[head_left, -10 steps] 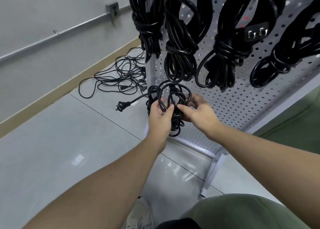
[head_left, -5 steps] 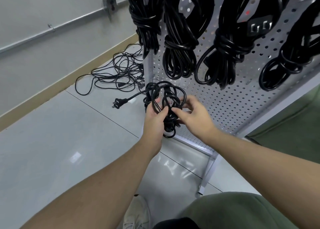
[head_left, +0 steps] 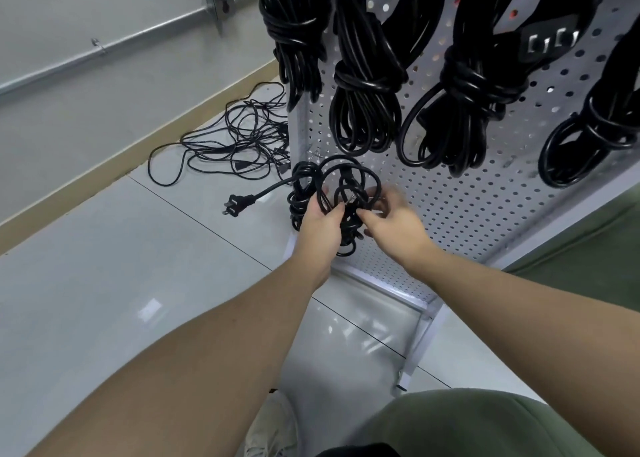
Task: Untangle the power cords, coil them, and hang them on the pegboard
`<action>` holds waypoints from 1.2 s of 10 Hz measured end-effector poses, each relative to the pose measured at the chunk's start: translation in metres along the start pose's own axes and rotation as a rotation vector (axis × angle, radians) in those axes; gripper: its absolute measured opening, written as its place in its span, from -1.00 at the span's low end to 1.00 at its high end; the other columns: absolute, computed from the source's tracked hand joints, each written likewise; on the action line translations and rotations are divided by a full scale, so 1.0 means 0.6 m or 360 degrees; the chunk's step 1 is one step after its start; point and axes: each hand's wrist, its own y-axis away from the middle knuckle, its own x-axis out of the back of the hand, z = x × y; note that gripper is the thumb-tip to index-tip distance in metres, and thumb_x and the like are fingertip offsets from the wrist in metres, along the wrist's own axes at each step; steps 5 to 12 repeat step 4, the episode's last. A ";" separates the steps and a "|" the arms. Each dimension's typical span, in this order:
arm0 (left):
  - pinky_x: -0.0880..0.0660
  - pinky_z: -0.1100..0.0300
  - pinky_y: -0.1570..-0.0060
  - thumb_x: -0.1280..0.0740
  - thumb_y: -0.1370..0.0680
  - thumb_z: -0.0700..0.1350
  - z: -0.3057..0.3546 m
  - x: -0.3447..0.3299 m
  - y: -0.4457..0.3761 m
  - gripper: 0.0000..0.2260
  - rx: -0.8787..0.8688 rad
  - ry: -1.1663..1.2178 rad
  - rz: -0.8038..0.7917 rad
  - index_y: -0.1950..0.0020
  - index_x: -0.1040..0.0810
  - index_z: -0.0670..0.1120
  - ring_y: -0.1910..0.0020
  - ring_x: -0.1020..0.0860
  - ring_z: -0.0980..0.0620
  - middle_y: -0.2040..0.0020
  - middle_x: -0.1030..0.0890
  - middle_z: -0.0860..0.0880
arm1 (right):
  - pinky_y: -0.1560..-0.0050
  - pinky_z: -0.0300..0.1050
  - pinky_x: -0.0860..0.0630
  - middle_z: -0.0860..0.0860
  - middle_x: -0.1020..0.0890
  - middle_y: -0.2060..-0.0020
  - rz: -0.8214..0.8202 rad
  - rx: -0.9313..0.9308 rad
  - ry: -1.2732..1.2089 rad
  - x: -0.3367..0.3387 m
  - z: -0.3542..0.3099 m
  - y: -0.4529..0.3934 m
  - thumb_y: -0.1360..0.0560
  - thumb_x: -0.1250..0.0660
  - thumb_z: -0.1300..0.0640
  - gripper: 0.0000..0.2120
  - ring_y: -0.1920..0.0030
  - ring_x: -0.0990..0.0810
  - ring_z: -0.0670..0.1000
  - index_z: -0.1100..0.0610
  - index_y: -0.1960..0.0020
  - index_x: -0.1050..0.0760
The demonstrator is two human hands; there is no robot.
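Black coiled cord (head_left: pixel 332 193) upright, plug (head_left: pixel 237 204) leftward

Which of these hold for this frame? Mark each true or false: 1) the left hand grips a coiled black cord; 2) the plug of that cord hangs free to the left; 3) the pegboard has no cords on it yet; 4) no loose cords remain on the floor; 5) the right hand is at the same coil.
1) The left hand grips the coiled cord: true.
2) Its plug sticks out free to the left: true.
3) False: the pegboard already carries several tied bundles, such as one.
4) False: a tangled pile lies on the floor by the wall.
5) The right hand is at the coil: true, though its fingers are blurred.
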 end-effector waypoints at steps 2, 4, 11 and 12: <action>-0.47 0.14 -0.24 -0.25 -0.68 -0.22 0.027 0.016 0.032 -0.64 0.0209 -0.0252 -0.0058 -0.48 -0.47 -0.04 -0.26 -0.56 0.02 -0.31 -0.61 0.01 | -0.32 0.05 -0.48 0.09 -0.46 -0.42 -0.0179 -0.0368 0.0255 0.009 -0.004 0.039 -0.59 -0.37 0.09 -0.37 -0.27 -0.53 0.10 0.09 -0.57 -0.19; -0.59 0.08 -0.06 -0.27 -0.66 -0.10 0.093 0.096 0.137 -0.78 0.0321 -0.0499 0.0024 -0.29 -0.56 0.00 -0.18 -0.60 -0.07 -0.22 -0.60 -0.02 | 0.00 -0.01 -0.51 0.13 -0.54 0.02 -0.0468 -0.0524 0.0228 0.021 -0.055 0.123 -0.59 -0.38 0.15 -0.66 0.05 -0.52 0.06 0.22 -0.32 -0.47; -0.59 0.08 -0.06 -0.27 -0.66 -0.10 0.093 0.096 0.137 -0.78 0.0321 -0.0499 0.0024 -0.29 -0.56 0.00 -0.18 -0.60 -0.07 -0.22 -0.60 -0.02 | 0.00 -0.01 -0.51 0.13 -0.54 0.02 -0.0468 -0.0524 0.0228 0.021 -0.055 0.123 -0.59 -0.38 0.15 -0.66 0.05 -0.52 0.06 0.22 -0.32 -0.47; -0.59 0.08 -0.06 -0.27 -0.66 -0.10 0.093 0.096 0.137 -0.78 0.0321 -0.0499 0.0024 -0.29 -0.56 0.00 -0.18 -0.60 -0.07 -0.22 -0.60 -0.02 | 0.00 -0.01 -0.51 0.13 -0.54 0.02 -0.0468 -0.0524 0.0228 0.021 -0.055 0.123 -0.59 -0.38 0.15 -0.66 0.05 -0.52 0.06 0.22 -0.32 -0.47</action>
